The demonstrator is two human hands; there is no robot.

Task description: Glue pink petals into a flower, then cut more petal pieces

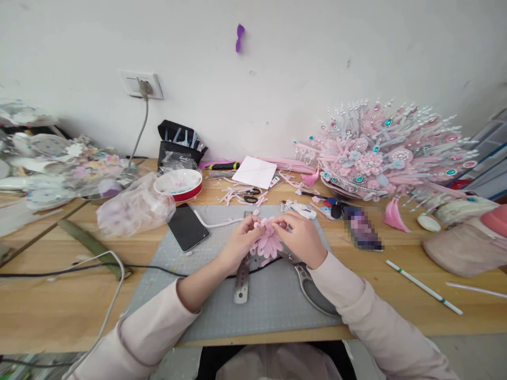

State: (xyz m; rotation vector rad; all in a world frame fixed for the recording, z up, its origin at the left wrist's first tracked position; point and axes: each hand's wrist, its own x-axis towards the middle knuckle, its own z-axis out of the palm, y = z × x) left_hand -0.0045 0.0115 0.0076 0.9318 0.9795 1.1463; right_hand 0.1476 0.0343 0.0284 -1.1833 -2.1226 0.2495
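Note:
Between my two hands is a pink craft flower (268, 241) with long layered petals, held above the grey cutting mat (190, 316). My left hand (244, 237) is closed on its left side, thumb over the petals. The fingertips of my right hand (301, 235) pinch at its upper right edge; whether they hold a separate small piece cannot be made out. Under the hands lies a steel ruler (241, 282), partly covered. Large grey-handled scissors (312, 290) rest below my right wrist, their blades mostly hidden.
A black phone (189, 227) and a red-rimmed white tub (178, 184) stand left. Small black scissors (251, 195) lie among pink scraps behind. A large pink beaded headdress (380, 153) fills the back right. A black cable (158, 267) crosses the mat; a striped stick (423, 287) lies right.

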